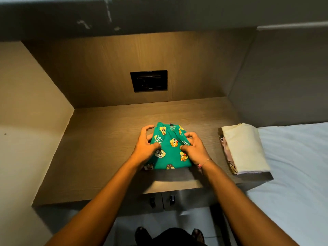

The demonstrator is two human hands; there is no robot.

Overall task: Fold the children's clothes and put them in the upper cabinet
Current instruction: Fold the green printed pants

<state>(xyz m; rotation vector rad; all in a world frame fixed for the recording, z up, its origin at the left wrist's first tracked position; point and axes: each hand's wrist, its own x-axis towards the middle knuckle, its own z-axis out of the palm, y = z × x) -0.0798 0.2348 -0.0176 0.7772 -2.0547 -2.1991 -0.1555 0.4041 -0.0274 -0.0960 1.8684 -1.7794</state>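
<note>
A small green children's garment point(169, 148) printed with cartoon chipmunks lies folded on the wooden counter point(99, 157), its elastic waistband at the far end. My left hand point(146, 142) rests on its left edge, thumb on the cloth and fingers spread. On the right side, my right hand point(193, 145) pinches the fabric. A folded stack point(244, 148) sits to the right: a cream piece on top of a pink printed one. The underside of the upper cabinet point(124, 16) spans the top of the view.
A black socket panel point(148, 80) is set in the back wall of the niche. A bed with a white sheet point(292, 166) adjoins the counter on the right. Two lower cabinet doors with dark handles point(162, 199) are beneath the counter edge.
</note>
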